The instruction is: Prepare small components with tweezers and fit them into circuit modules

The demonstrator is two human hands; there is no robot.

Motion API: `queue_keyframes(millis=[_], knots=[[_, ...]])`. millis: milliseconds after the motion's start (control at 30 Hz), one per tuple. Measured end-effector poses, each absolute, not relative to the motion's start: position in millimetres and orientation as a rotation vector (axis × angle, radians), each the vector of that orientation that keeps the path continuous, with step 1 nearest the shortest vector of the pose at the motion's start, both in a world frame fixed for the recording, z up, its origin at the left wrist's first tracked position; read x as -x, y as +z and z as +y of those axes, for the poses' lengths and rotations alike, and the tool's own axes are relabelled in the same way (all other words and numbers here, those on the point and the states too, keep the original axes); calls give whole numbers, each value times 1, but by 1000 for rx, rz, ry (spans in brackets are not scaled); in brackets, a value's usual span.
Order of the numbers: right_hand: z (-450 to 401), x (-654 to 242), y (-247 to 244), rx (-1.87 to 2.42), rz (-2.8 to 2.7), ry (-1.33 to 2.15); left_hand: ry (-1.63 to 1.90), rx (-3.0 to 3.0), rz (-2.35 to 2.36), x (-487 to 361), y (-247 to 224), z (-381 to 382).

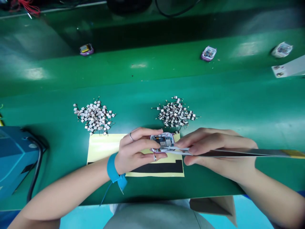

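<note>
My left hand (140, 144), with rings and a blue wrist strap (113, 168), holds a small white and purple device casing (164, 141) with its circuit board showing. Between the fingers and thumb of my right hand (209, 143) is a long thin flat strip (250, 152), yellow near its far end. The strip's near tip reaches the casing's lower edge; exactly what it touches is hidden. Both hands are above a yellow sheet (102, 146) with a black band. Beyond the hands lie a left pile (95, 116) and a right pile (176, 113) of small silvery parts with short leads.
Along the back of the green table (133, 89) sit a purple casing with a yellow part (86, 49), another purple-white casing (208, 53) and a white one (282, 50). A blue box (16, 159) with a black cable stands left. A white bracket (289, 67) juts in right.
</note>
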State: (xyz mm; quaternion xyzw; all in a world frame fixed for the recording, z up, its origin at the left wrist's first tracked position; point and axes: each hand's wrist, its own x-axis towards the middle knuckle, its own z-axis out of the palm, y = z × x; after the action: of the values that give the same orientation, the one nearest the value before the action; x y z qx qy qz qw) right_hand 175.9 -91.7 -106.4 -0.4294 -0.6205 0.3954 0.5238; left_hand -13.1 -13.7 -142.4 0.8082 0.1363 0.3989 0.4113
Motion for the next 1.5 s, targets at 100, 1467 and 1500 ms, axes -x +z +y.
queue_keyframes(millis=[100,1467,1500], knots=[[-92,-173,-107,1025,-1494,985,970,-2021,416,14,-142,-15],[-93,-172,-110,1006,-1600,883,996,-2048,375,12,-140,-16],[-93,-172,-109,1000,-1626,878,999,-2045,368,12,-141,-16]])
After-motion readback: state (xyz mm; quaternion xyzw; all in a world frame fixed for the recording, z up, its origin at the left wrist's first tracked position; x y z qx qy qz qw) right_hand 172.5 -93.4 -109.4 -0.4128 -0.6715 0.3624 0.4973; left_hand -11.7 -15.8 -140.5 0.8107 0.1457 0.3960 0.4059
